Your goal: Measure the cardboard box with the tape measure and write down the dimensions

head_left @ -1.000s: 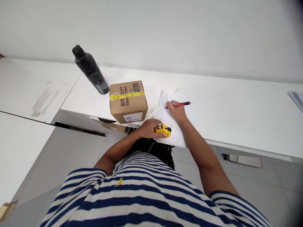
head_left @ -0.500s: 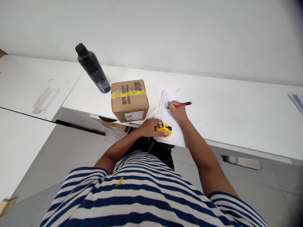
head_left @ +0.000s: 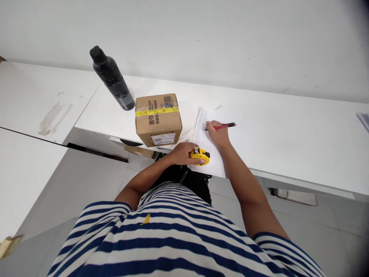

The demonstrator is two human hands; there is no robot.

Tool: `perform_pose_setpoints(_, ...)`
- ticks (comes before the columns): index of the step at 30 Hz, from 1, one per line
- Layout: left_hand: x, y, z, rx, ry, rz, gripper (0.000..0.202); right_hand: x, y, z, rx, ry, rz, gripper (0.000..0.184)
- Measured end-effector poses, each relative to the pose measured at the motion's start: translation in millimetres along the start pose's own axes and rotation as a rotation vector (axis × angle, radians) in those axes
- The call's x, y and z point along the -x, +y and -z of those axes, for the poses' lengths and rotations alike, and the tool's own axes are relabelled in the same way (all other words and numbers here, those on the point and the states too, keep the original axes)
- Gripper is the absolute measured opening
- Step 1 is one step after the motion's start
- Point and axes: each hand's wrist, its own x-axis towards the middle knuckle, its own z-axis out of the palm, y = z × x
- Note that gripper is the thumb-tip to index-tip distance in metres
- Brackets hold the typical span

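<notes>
Pen (head_left: 227, 125) aslant in the right hand (head_left: 218, 134), grip pinching it over paper (head_left: 211, 161); left hand (head_left: 183, 153) curled around tape measure (head_left: 201, 155).

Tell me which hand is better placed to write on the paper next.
Probably the right hand: it holds the red-and-black pen at the paper, while the left hand is occupied with the yellow tape measure.

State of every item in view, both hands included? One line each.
Left hand: closed around the tape measure
Right hand: gripping the pen
Tape measure: held over the papers, no extended blade visible
Pen: slanted over the papers; tip contact unclear
Papers: stacked, lying on the desk
Cardboard box: closed, sealed with yellow tape
Bottle: standing, lid on
</notes>
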Motion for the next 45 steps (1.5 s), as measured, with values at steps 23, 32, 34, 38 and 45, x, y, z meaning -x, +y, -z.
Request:
perform_pose_setpoints(23,0.4,-3.7,-3.1,-0.03,0.011,0.006,0.049,-0.4,1.3,3.1,0.006,0.026,-0.031,0.045)
perform_pose_setpoints(32,0.3,0.9,-4.8,-0.044,0.066,0.001,0.049,-1.2,-2.7,4.9,0.187,0.069,0.083,0.041)
perform_pose_setpoints(34,7.6,6.9,-6.2,-0.049,0.108,-0.042,0.048,-2.2,-7.3,10.5,0.242,0.058,0.141,0.032)
perform_pose_setpoints(38,39.3,31.3,4.0,-0.035,0.173,-0.246,0.05,9.5,-16.5,22.7,0.269,-0.056,0.218,0.032)
perform_pose_setpoints(45,71.9,61.2,46.9,-0.145,0.275,-0.435,0.06,112.7,-49.1,9.4,-0.255,-0.438,0.338,0.091)
